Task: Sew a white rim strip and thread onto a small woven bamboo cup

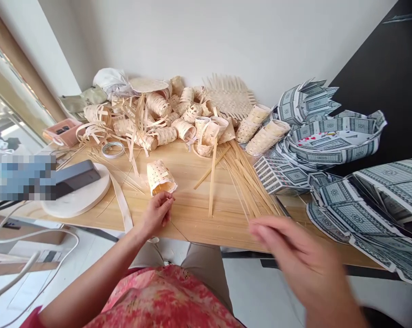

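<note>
Curled fingers of the left hand [156, 213] pinch the lower edge of a small woven bamboo sleeve [160, 177], which sits just above the fingertips and tilts, its long axis leaning up and left from a wider open end. Pale strips cross in a tight weave dotted with small square gaps. The right hand [294, 255] is blurred, its fingers loosely spread and apparently holding nothing. A fan of thin bamboo strips [250, 187] lies just beyond its fingertips, nearer that hand than the left, the smooth strands running up and left. Far ahead of both hands, a heap of woven bamboo pieces [158, 118] piles against the wall. Right of the right hand sit folded shapes of printed card [342, 205]. Left of the left hand, a phone [79, 175] rests on a round white board [79, 205], on a light wooden table [188, 218].
</note>
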Available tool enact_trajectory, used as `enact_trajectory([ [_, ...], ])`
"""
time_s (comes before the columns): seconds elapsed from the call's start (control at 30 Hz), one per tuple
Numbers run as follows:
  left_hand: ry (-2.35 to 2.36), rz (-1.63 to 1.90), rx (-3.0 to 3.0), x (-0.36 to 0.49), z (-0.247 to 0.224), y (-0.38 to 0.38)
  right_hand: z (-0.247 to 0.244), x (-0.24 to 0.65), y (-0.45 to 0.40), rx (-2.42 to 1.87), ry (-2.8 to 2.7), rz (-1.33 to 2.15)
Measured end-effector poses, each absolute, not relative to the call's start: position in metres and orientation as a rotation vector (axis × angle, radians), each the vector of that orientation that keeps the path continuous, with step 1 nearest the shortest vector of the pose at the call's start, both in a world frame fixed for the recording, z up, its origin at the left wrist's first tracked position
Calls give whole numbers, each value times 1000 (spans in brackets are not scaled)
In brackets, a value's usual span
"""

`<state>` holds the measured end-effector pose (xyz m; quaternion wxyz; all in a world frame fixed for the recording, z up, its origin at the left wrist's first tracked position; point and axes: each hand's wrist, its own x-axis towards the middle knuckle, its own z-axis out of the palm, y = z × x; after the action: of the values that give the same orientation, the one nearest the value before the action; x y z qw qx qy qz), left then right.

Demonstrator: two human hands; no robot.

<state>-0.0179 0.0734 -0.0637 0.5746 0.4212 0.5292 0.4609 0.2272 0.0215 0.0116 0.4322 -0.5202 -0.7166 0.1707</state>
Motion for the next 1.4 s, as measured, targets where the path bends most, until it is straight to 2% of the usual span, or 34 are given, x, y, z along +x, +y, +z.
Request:
enact_trajectory([
  [0.13, 1565, 973, 1551, -30, -66, 72, -15, 157, 80, -1048, -2065, 219],
  [0.23, 1650, 963, 1832, -35, -64, 69, -38, 125, 108, -1045, -2230, 56],
  [0.4, 1654, 990, 2061, -39, -61, 64, -52, 111, 125, -1042, -2516, -201],
  [0.5, 1686, 1048, 2140, -43, -64, 66, -52, 112, 128, -929, -2597, -224],
  [0.8, 1836, 1046, 2131, -50, -79, 82, -63, 117, 124, -789, -2335, 349],
  [0.93, 1868, 980, 2089, -45, -77, 85, -67, 112, 118, -839, -2125, 466],
  [1.1, 1840, 888, 2061, -41, -72, 89, -71, 110, 111, -952, -1620, 769],
  [1.3, 1821, 940, 1775, -36, -73, 98, -65, 125, 112, -933, -873, 1368],
  [1.4, 1816, 1001, 1643, -33, -71, 103, -61, 139, 111, -872, -773, 1449],
])
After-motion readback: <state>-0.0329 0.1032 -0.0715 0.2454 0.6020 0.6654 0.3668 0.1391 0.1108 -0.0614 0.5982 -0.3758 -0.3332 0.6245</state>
